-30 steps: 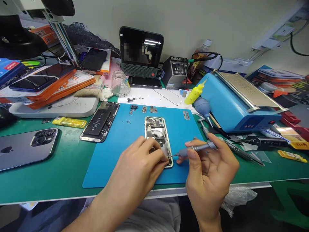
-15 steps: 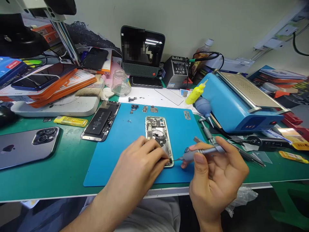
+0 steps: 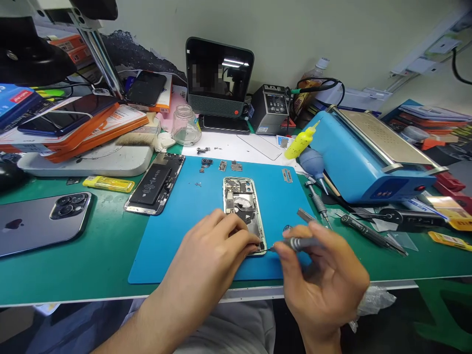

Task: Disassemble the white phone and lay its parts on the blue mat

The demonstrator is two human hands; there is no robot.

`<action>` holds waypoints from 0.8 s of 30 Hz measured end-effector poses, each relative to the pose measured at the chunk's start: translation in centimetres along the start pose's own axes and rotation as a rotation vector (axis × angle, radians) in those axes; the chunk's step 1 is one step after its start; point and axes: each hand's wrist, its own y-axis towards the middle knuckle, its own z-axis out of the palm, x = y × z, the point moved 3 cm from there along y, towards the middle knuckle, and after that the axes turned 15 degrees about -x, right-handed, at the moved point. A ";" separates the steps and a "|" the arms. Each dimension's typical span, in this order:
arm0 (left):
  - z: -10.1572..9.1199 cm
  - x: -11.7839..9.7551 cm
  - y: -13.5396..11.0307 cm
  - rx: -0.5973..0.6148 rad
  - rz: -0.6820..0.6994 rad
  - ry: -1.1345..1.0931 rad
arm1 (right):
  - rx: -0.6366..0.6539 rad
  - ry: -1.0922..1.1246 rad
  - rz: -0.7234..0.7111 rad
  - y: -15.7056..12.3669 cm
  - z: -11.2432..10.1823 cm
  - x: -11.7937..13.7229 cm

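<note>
An opened phone body (image 3: 253, 223) lies upright on the blue mat (image 3: 173, 236), its inner parts bare. My left hand (image 3: 212, 248) bends over its lower half, fingers together and gripping near the bottom right corner; the fingers hide part of the frame. My right hand (image 3: 324, 285) pinches a grey precision screwdriver (image 3: 297, 244). The thin tip points left, close to the phone's bottom right corner; whether it touches, I cannot tell. Small metal plates (image 3: 236, 166), a camera module (image 3: 207, 161) and tiny screws (image 3: 198, 184) rest above the phone.
To the left are a detached phone part with a black battery (image 3: 155, 187) and a dark phone (image 3: 40, 223). Right of the mat lie another screwdriver (image 3: 317, 202), tweezers (image 3: 372, 235) and a blue air blower (image 3: 311, 161), beside a blue heating machine (image 3: 372, 162).
My right hand has shifted slightly left and down, its fingers closing further around the screwdriver, which tilts a little differently. My left hand stays on the phone.
</note>
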 end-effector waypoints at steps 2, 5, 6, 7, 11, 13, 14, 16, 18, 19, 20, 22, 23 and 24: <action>0.0 0.0 0.0 -0.002 -0.001 -0.006 | 0.032 -0.020 -0.143 -0.1 -0.1 0.1; 0.0 0.0 0.0 -0.010 -0.003 -0.010 | 0.074 0.078 -0.123 -0.2 -0.1 -0.1; 0.0 0.0 0.0 -0.011 -0.003 -0.008 | 0.073 0.121 -0.086 -0.3 -0.1 -0.2; 0.0 0.0 0.0 -0.009 -0.002 -0.006 | 0.059 0.154 -0.061 -0.3 -0.1 -0.3; -0.1 0.1 -0.2 0.003 -0.009 -0.011 | 0.031 0.156 0.014 -0.3 -0.1 -0.5; -0.1 0.1 -0.2 0.010 -0.019 -0.026 | 0.020 0.167 0.080 -0.3 -0.1 -0.5; -0.1 0.1 -0.2 0.015 -0.024 -0.033 | 0.011 0.170 0.116 -0.3 -0.1 -0.5; -0.1 0.2 -0.2 0.015 -0.033 -0.042 | -0.013 0.138 0.147 -0.2 0.0 -0.4; -0.2 0.2 -0.2 -0.001 -0.051 -0.053 | 0.004 0.100 0.179 0.0 0.2 -0.4; -0.2 0.2 -0.2 -0.015 -0.061 -0.064 | 0.015 0.094 0.199 0.1 0.3 -0.3; -0.2 0.2 -0.2 -0.028 -0.072 -0.074 | 0.019 0.100 0.224 0.3 0.3 -0.3; -0.3 0.1 -0.1 -0.049 -0.087 -0.091 | 0.020 0.131 0.289 0.4 0.3 -0.3; -0.3 0.1 -0.1 -0.056 -0.087 -0.095 | 0.012 0.145 0.326 0.5 0.3 -0.4; -0.4 0.1 -0.1 -0.059 -0.087 -0.095 | 0.000 0.159 0.359 0.5 0.3 -0.4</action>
